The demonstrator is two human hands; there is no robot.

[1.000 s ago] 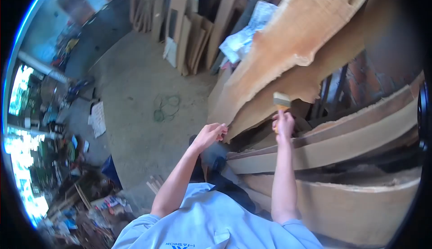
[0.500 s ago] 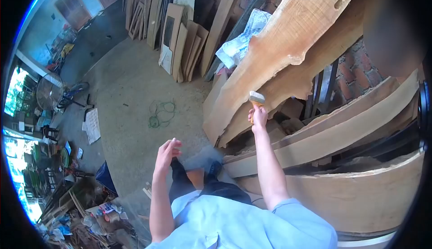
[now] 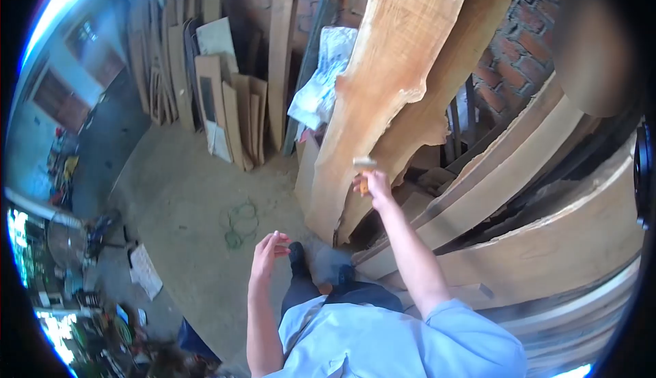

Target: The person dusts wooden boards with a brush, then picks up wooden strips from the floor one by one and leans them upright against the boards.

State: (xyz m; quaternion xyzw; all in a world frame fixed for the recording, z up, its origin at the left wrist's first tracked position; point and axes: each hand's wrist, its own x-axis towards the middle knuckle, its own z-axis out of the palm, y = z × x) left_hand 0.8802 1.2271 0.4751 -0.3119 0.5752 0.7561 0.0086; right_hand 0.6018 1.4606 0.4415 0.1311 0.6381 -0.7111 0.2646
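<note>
My right hand [image 3: 374,189] is closed around the orange handle of a flat paintbrush [image 3: 364,164]. Its pale bristles point up and away from me, in front of a long live-edge wood slab [image 3: 383,84]. Whether the bristles touch the slab I cannot tell. That slab leans upright, with a knot hole near its top and a second rough-edged slab [image 3: 471,57] behind it. Over the floor, my left hand [image 3: 268,254] hangs empty, its fingers loosely bent and apart.
More curved slabs [image 3: 567,207] lean at the right by a brick wall [image 3: 533,33]. Boards [image 3: 232,105] and white plastic sheeting [image 3: 324,71] stand at the back. A tangle of green string [image 3: 240,222] lies on the concrete floor. Clutter fills the lower left.
The view has turned to the right, so the slabs and boards sit further left. My right hand has shifted with the brush, which now looks more level across its bristles. The left hand stays empty.
</note>
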